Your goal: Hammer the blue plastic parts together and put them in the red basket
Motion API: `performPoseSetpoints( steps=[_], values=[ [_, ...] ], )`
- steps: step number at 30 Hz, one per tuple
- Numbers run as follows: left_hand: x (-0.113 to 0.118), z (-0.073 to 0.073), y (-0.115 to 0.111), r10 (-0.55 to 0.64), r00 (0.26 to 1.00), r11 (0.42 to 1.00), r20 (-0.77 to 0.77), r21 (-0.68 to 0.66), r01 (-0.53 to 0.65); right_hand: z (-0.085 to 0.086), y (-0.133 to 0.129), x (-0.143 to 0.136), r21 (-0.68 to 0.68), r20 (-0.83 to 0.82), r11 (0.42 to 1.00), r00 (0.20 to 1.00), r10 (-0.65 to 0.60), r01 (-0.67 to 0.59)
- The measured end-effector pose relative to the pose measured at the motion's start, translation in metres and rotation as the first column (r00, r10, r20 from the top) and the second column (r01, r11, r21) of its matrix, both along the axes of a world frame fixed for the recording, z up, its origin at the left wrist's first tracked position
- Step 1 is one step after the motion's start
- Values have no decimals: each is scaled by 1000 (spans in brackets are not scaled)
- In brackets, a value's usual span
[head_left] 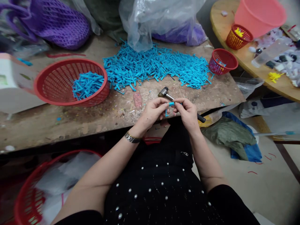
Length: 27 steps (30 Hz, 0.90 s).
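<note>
Between my two hands, over the near edge of the worktable [112,109], is a small blue plastic piece [171,103]. My left hand [156,109] pinches its left end, and a thin blue stem hangs below those fingers. On the other end, the thumb and fingers of my right hand [186,111] are closed. A hammer [163,92] lies just behind, its metal head showing and its black handle end sticking out past my right hand. Beyond it spreads a large heap of blue plastic pieces [150,64].
At the left stands a red basket [41,86] part filled with blue pieces, beside a white box [18,90]. A small red basket [221,65] sits at the right corner. Behind are plastic bags [161,18] and a purple net bag [63,25]. A round table [225,28] adjoins.
</note>
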<state>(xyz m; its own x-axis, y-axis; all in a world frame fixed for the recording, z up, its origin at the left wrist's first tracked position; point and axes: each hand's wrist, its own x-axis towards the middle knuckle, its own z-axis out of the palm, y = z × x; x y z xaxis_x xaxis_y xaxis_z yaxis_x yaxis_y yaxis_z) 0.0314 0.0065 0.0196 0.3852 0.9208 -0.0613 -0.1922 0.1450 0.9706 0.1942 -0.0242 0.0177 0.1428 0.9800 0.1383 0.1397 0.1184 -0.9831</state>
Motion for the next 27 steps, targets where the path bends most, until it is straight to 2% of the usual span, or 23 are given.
performPoseSetpoints(
  steps=[5,14,18,22,27],
  values=[
    [0,-2,-3,-30,999,997,-39,67,32,-3,-8,0,59,104,998,994,-19,13],
    [-3,2,-12,16,996,985,-86,173,-1,4,-25,3,96,337,988,938,82,-121],
    [-3,3,-19,45,988,965,-147,262,-5,7,-31,4,151,433,981,900,42,-118],
    [-5,4,-25,91,973,937,-211,348,-13,8,-32,5,158,473,981,881,22,-110],
    [-4,6,-28,120,957,910,-263,414,-1,7,-32,4,71,427,986,898,106,-150]
  ],
)
